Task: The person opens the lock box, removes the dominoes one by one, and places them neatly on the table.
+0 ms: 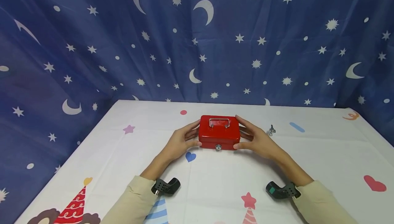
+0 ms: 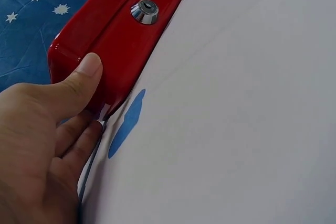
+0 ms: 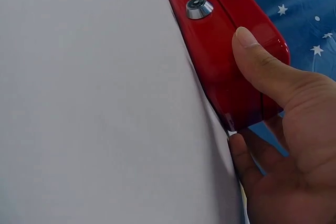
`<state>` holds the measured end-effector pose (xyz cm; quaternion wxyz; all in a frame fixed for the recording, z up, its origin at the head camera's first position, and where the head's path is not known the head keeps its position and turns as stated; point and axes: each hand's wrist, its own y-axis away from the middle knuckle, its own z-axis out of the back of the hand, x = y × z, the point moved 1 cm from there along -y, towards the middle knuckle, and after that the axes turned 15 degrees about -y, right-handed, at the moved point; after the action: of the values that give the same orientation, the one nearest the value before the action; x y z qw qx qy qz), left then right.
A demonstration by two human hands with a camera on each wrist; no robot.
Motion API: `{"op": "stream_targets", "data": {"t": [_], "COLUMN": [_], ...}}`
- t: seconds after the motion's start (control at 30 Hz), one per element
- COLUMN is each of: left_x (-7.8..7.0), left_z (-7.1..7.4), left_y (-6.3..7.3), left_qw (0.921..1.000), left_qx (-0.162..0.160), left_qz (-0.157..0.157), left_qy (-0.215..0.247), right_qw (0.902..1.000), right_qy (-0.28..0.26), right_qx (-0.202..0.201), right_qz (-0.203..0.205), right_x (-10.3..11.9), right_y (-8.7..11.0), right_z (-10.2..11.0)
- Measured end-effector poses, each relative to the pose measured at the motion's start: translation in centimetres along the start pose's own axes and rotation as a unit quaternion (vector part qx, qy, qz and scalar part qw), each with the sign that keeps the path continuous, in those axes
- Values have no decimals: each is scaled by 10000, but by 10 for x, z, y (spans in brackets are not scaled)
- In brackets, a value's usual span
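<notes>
A red metal cash box (image 1: 219, 133) with its lid closed sits on the white tablecloth. Its wire handle (image 1: 219, 119) lies on the lid, and a round silver lock (image 1: 218, 147) shows on the front, also seen in both wrist views. My left hand (image 1: 181, 140) holds the box's left end, thumb (image 2: 84, 74) on the front face and fingers round the side. At the opposite end my right hand (image 1: 257, 140) grips it likewise, with the thumb (image 3: 257, 56) pressed to the front. The fingers behind the box are partly hidden.
A small bunch of keys (image 1: 271, 130) lies on the cloth to the right of the right hand. Printed shapes, such as a blue heart (image 1: 191, 156), decorate the tablecloth (image 1: 215, 179). Behind the table's far edge hangs a blue curtain (image 1: 197, 46) with moons and stars.
</notes>
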<state>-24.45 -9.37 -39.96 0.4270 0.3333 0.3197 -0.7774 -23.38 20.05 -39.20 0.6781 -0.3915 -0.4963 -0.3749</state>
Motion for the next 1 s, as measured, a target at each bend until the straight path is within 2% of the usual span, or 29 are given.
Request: {"op": "stream_targets", "data": {"t": [0.2,0.43,0.57,0.83,1.0], "left_x": [1,2,1,-1,-9], "left_z": [-2,-2,-1,-1,1], "left_y": [2,3,4,4,6], "left_qw": [9998,9978,9965,9964,9942], "left_qx": [-123,-178,-225,-541,-659], "left_qz": [39,346,411,185,177], "left_qy": [125,531,694,625,835], "right_qw": [9998,9996,9994,9990,9989], "right_qy": [-136,-158,-96,-248,-222], "right_qx": [-118,-236,-315,-373,-412], "right_qz": [-27,36,62,61,99], "right_x": [0,-1,-1,0,1], "right_y": [5,6,6,7,8], "right_z": [0,0,0,2,3]}}
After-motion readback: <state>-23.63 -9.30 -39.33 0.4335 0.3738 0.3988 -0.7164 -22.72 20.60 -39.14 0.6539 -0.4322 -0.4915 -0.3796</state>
